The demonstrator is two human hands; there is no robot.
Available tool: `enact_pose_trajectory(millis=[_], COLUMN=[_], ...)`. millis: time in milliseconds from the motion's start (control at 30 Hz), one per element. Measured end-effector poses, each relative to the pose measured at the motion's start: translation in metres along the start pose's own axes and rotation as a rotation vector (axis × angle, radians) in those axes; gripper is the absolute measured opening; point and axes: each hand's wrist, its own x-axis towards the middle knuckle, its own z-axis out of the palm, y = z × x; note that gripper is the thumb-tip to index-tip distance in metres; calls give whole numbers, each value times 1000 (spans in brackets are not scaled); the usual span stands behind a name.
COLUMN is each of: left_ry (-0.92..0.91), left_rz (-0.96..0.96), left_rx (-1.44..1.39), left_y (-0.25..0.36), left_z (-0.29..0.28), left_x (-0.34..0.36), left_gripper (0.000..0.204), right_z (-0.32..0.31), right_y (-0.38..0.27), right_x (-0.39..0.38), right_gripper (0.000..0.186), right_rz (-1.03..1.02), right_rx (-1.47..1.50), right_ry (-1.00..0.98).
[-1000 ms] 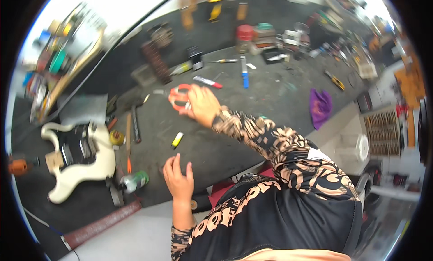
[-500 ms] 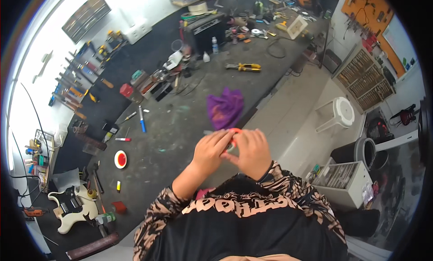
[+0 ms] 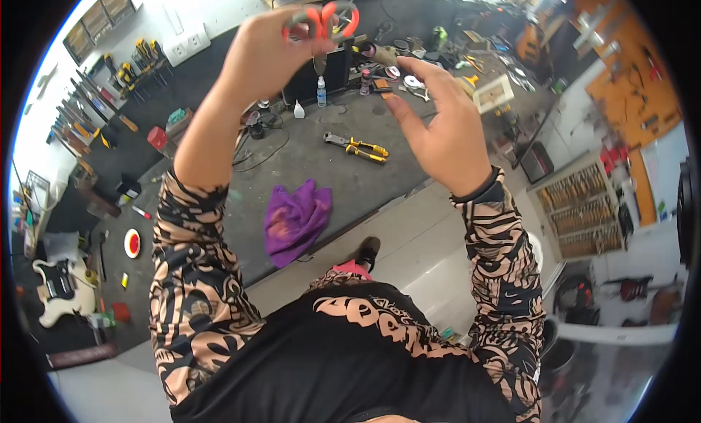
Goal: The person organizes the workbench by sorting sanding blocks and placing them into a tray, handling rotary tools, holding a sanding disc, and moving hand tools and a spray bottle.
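Observation:
Raised high over the bench, my left hand (image 3: pixel 264 58) grips a pair of scissors (image 3: pixel 325 23) with red-orange and grey handles. The handle loops point up past my fingers, and the blades are mostly hidden. To the right, my right hand (image 3: pixel 447 127) is lifted with thumb and fingers apart, holding nothing I can see. Below and between the hands, yellow-handled pliers or end cutters (image 3: pixel 356 147) lie on the dark workbench (image 3: pixel 365 185). A crumpled purple cloth (image 3: pixel 296 222) rests by the bench's front edge.
A small white bottle (image 3: pixel 299 111) and a clear bottle (image 3: pixel 321 92) stand at the back. Far left are a white dish of red liquid (image 3: pixel 132 243) and a cream guitar body (image 3: pixel 67 291). Clutter fills the far bench. A white stool (image 3: pixel 537 253) is partly behind my right sleeve.
My hands were together before my chest around the scissors. They have parted and risen toward the back of the bench, the left carrying the scissors. The view has shifted right.

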Motion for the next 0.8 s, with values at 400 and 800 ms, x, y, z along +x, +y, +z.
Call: enact_pose_trajectory(millis=[400,800], left_ry=[345,217], left_rz=[59,-187], left_rx=[-163,-92], left_y=[-150,-248], left_z=[-77,-36], left_x=[266,297], left_gripper=[17,21], right_z=[11,37], right_y=[219,264], right_x=[1,-7], right_gripper=[44,45], right_rz=[472,612], right_rx=[88,182], right_ry=[-236,-265])
